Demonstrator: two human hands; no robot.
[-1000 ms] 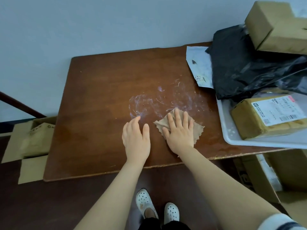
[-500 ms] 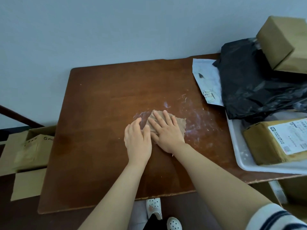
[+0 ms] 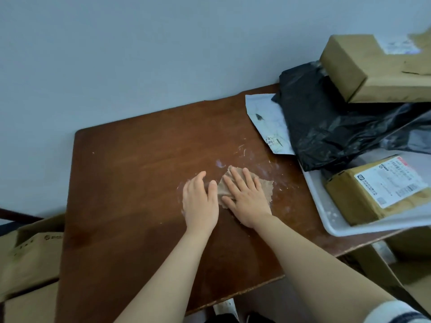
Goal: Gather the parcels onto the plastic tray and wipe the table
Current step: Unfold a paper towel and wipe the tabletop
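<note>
Right hand: flat, fingers straight, pressing cloth on worktop
Left hand: flat, at cloth's 9 o'clock

A dark brown wooden table is standing against a plain wall in soft, even light.
The wall is showing a flat, pale blue-grey, and the light is falling evenly across it. The table's near edge is looking rough and chipped. On the left, open cardboard boxes are sitting on the floor just beside the table, with a flat piece of cardboard lying in front of them. A dark rail is slanting behind them along the foot of the wall. A dark brown floor is showing below the table's near edge. More cardboard cartons are standing beneath the table's right end.
</note>
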